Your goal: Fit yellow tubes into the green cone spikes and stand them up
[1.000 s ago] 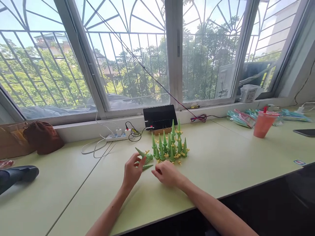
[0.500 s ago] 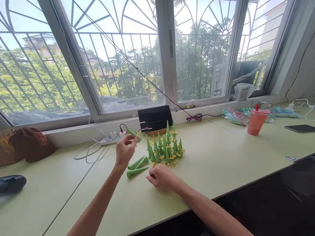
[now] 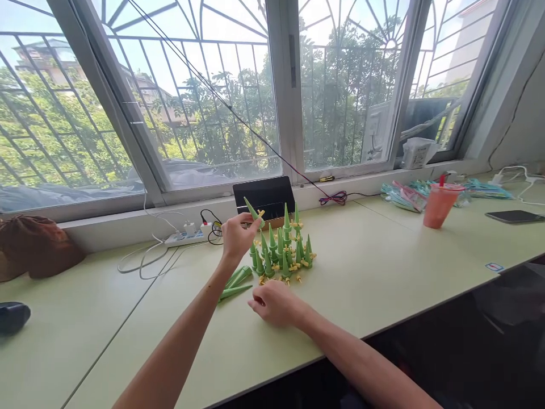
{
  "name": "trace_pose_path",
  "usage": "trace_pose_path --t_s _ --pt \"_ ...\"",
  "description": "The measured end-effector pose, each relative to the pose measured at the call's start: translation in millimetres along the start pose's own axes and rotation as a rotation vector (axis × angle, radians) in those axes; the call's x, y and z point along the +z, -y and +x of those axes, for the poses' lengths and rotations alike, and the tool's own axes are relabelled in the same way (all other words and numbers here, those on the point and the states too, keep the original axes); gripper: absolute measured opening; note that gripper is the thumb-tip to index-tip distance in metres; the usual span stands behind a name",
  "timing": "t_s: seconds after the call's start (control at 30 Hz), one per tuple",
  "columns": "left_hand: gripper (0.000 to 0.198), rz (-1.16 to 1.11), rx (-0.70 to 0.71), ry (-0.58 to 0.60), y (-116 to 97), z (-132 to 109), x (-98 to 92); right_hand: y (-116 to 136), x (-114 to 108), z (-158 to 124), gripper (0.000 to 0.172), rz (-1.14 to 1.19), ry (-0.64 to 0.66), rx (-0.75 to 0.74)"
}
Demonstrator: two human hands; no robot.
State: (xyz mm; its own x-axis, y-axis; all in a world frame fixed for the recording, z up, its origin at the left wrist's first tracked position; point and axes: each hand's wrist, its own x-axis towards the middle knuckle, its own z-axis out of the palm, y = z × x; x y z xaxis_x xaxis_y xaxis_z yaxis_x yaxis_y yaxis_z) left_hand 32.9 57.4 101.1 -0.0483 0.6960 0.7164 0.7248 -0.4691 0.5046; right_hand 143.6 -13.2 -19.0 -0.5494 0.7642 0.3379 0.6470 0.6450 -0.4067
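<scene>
Between the thumb and fingers of my left hand [image 3: 239,237] is a green plant watering spike [image 3: 252,209] with a small yellow valve, its point tilted up to the left. The hand is raised above the left side of a cluster of upright green spikes [image 3: 286,272], most of them fitted with yellow valves. My right hand [image 3: 276,302] rests on the table just in front of that cluster, its fingers curled; whatever may be inside them is hidden. Several loose green spikes [image 3: 238,291] lie flat to the left of the cluster, partly behind my left forearm.
A dark tablet [image 3: 242,194] leans at the back by the window. A power strip [image 3: 179,238] with cables lies left of it. To the right stand a red drink cup [image 3: 441,207], plastic packets [image 3: 402,197] and a phone [image 3: 513,216]. A brown bag [image 3: 46,250] sits far left.
My left hand has moved right and slightly up with the spike, turning its point upward, and is now over the cluster's left edge. My right hand has stayed nearly in place.
</scene>
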Motion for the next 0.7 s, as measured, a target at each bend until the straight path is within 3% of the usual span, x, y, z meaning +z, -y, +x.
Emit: trace_pose_path --t_s 0.17,0.37,0.7 --pt "0.017 0.027 0.044 0.035 -4 13 15.0 2 -1 -1 0.029 0.004 0.009 0.002" --pt "0.015 0.033 -0.018 0.111 -5 21 30.2 0 1 -1 0.027 0.016 0.006 -0.010" --pt "0.015 0.147 -0.085 0.263 -1 23 36.0 0 -1 -1 0.026 0.010 0.021 -0.001"
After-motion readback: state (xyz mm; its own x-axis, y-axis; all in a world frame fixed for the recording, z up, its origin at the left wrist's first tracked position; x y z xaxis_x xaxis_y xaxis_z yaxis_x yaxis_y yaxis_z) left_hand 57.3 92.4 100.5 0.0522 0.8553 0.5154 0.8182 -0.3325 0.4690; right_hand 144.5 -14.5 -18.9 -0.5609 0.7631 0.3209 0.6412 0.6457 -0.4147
